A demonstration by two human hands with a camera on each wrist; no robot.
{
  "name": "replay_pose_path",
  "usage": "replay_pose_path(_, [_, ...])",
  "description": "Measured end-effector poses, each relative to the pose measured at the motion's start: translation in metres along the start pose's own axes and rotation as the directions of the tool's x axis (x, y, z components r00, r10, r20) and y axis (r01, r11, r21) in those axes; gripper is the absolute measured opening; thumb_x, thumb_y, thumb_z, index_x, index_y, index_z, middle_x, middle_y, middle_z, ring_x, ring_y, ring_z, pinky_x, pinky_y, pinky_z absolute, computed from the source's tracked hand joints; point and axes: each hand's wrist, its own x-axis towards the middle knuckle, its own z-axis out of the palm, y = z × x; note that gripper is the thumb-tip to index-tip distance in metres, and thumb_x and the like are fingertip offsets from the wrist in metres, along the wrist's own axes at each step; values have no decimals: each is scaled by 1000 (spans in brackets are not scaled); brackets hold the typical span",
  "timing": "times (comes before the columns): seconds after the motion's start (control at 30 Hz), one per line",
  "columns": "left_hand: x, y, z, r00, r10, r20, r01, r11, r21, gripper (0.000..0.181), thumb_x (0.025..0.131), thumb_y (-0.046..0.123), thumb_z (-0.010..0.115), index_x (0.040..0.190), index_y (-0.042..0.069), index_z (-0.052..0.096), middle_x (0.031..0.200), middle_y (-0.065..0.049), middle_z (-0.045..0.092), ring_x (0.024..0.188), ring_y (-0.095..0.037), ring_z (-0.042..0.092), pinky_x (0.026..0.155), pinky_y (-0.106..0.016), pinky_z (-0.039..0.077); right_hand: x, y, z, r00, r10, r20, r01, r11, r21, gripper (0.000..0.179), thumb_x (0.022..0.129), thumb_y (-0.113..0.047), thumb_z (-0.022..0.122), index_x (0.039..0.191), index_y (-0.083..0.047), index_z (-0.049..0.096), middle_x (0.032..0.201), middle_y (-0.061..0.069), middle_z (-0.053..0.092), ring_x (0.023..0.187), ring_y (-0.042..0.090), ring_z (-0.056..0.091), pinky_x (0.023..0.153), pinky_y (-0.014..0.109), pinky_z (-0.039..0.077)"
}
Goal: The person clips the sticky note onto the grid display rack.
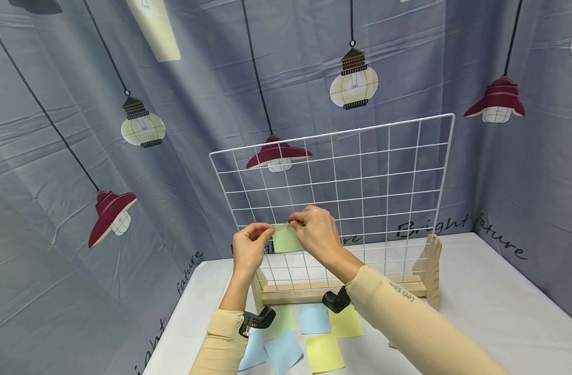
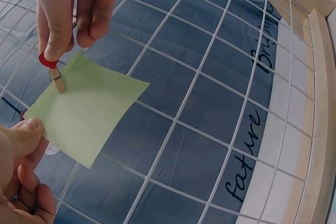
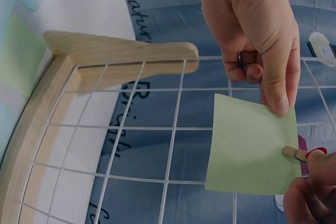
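Note:
A pale green square paper note (image 1: 286, 239) lies against the lower left part of a white wire grid panel (image 1: 389, 125). My left hand (image 1: 250, 247) pinches the note's upper left corner between thumb and forefinger. A small wooden clothespin (image 2: 59, 81) with a red piece on its end sits over the note's top edge. In the left wrist view, the right hand (image 2: 76, 11) pinches that red end. The right wrist view shows the clothespin's tip lying flat over the green paper, and the left thumb (image 3: 277, 90) pressing near the note's corner.
The grid stands in a wooden base (image 1: 295, 297) with an upright foot (image 1: 433, 273) at the right. On the white table in front lie several notes, among them a blue one (image 1: 283, 351) and a yellow one (image 1: 325, 354). A lamp-patterned curtain (image 1: 182, 78) hangs behind.

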Motion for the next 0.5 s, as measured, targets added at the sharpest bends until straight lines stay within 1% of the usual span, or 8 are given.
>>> replay_pose_path(0.17, [0, 1, 1, 1000, -3, -8, 3, 1000, 2, 10, 89, 18, 82, 95, 9, 80, 91, -8, 78, 81, -8, 69, 71, -19, 54, 0, 1, 2, 1000, -8, 11, 8, 1000, 1, 9, 93, -13, 76, 92, -16, 84, 87, 0, 71, 75, 17, 66, 64, 34, 53])
replay_pose_path(0.5, [-2, 3, 1, 1000, -14, -27, 15, 1000, 28, 9, 89, 18, 82, 94, 11, 80, 91, -7, 78, 80, -9, 69, 70, -19, 53, -1, 2, 3, 1000, -12, 19, 12, 1000, -4, 10, 94, -11, 75, 95, -16, 83, 88, 1, 69, 74, 17, 65, 63, 32, 53])
